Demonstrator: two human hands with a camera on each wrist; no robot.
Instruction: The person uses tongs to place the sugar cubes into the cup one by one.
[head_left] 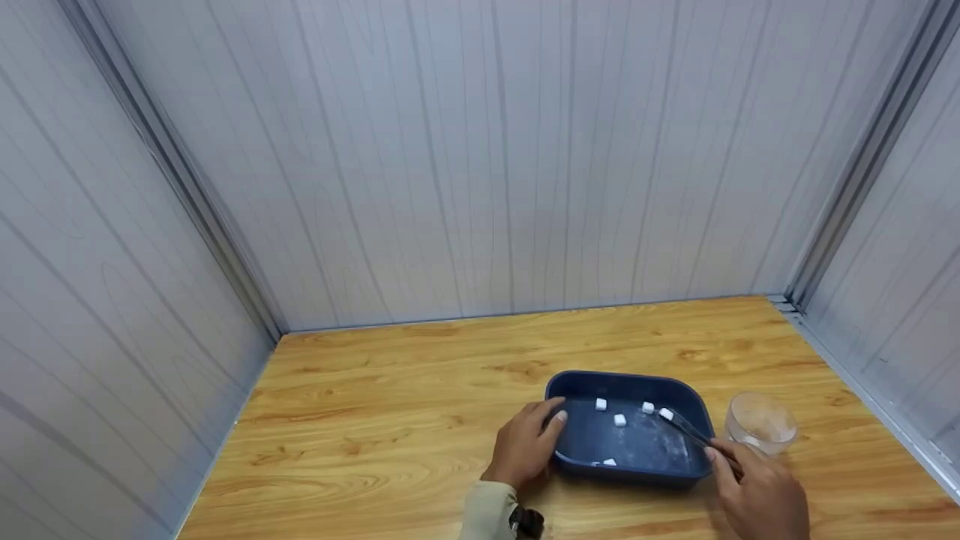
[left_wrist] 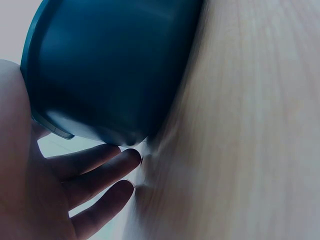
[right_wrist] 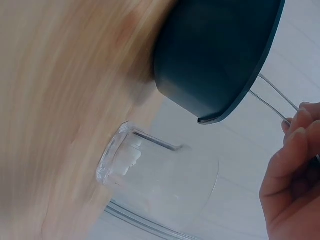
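A dark blue rectangular tray (head_left: 630,474) stands on the table with several small white cubes in it, one of them a cube (head_left: 619,420) near the middle. At the tray's left end, my left hand (head_left: 523,444) holds the rim, thumb and index finger over it. The other fingers (left_wrist: 102,177) lie along the outside, low by the table. My right hand (head_left: 761,484) pinches metal tweezers (head_left: 690,430), which reach over the tray's right rim. A white cube (head_left: 666,413) is at their tips.
Just right of the tray stands a clear glass cup (head_left: 759,424), close to my right hand; white pieces (right_wrist: 131,157) show at its base. Pale panel walls (head_left: 480,165) close off the wooden table (head_left: 360,420) at the back and both sides.
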